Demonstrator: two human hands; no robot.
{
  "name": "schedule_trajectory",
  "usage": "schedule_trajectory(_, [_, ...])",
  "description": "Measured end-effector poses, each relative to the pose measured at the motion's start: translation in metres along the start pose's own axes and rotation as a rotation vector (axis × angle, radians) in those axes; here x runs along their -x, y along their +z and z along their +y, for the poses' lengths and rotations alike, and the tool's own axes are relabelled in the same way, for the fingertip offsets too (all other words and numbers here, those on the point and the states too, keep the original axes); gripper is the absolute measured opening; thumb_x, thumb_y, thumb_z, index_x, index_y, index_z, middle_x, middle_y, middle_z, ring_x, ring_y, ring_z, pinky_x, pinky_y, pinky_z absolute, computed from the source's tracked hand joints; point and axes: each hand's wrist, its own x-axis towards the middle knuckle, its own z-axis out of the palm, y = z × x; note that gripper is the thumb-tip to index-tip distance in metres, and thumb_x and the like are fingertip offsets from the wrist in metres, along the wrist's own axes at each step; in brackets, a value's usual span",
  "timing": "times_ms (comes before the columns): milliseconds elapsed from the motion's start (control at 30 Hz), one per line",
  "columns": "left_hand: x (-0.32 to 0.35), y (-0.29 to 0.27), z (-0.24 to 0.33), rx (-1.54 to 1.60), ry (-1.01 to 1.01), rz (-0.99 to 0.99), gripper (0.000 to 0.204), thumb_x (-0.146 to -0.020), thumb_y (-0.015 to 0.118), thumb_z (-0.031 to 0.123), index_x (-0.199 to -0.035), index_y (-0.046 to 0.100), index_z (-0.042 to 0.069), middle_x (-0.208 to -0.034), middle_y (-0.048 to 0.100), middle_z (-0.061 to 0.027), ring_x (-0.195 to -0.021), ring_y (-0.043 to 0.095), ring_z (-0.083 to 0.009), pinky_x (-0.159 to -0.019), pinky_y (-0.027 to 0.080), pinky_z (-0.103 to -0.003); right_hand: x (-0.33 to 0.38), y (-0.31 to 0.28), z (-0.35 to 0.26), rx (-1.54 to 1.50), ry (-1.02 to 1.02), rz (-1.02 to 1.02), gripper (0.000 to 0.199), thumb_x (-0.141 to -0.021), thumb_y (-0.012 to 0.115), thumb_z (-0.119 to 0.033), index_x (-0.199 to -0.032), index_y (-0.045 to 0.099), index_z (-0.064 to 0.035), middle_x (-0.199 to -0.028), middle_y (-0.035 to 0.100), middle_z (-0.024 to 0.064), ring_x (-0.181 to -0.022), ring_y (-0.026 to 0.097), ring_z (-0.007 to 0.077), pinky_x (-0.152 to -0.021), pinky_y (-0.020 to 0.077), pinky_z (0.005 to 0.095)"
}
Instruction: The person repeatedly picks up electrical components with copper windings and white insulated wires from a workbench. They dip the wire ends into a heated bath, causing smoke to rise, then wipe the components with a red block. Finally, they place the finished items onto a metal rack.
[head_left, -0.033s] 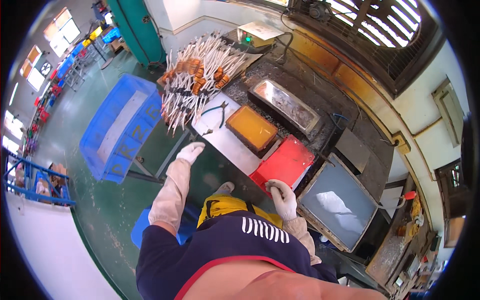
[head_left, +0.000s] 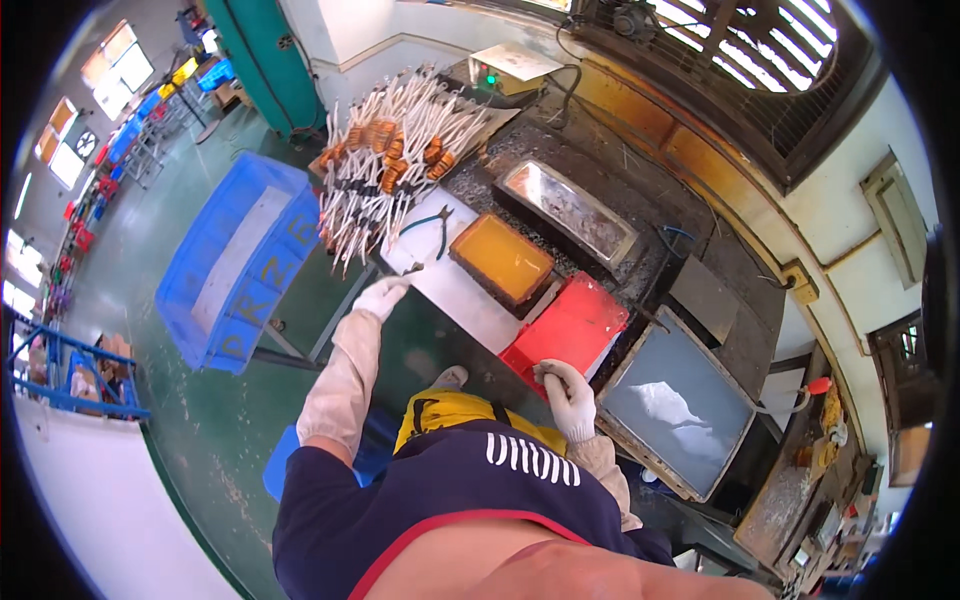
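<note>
Fingers of the left hand (head_left: 382, 297), in a white glove, lie loosely curled at the near edge of the white sheet (head_left: 455, 290) on the bench (head_left: 640, 235); nothing is seen held in them, and whether they press the sheet cannot be told. Fingers of the right hand (head_left: 566, 395), also gloved white, are curled down onto the near corner of the red tray (head_left: 570, 325), touching its rim; a firm grip cannot be confirmed.

Red tray sits at the bench front, just right of the white sheet. Orange tray (head_left: 502, 260) stands just beyond the red one, partly on the sheet. Pliers (head_left: 432, 221) with teal handles lie on the sheet's far end. Bundle of white-sleeved wire coils with orange windings (head_left: 385, 165) is heaped at the bench's left end. Blue crate (head_left: 245, 260) stands on the floor to the left, beside the bench.
</note>
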Motion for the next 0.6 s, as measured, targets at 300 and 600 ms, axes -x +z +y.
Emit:
schedule_trajectory(300, [-0.166, -0.06, 0.073, -0.081, 0.016, 0.377, 0.034, -0.091, 0.062, 0.021, -0.119, 0.063, 0.001, -0.107, 0.069, -0.012, -0.099, 0.065, -0.02, -0.091, 0.05, -0.034, -0.041, 0.065, -0.002, -0.039, -0.014, 0.245, 0.023, -0.099, 0.05, 0.0, -0.119, 0.059, 0.0051, -0.108, 0.069, 0.014, -0.1, 0.067, 0.0198, -0.091, 0.0531, 0.0309])
schedule_trajectory(600, [-0.237, -0.1, 0.051, -0.592, -0.136, 0.23, 0.064, -0.076, 0.071, 0.037, -0.131, 0.057, 0.008, -0.12, 0.065, -0.0219, -0.111, 0.063, -0.0368, -0.097, 0.049, -0.045, -0.062, 0.123, -0.026, 0.122, 0.01, 0.391, 0.022, -0.096, 0.056, -0.003, -0.115, 0.064, 0.0026, -0.104, 0.071, 0.0117, -0.096, 0.068, 0.0179, -0.087, 0.0529, 0.0296])
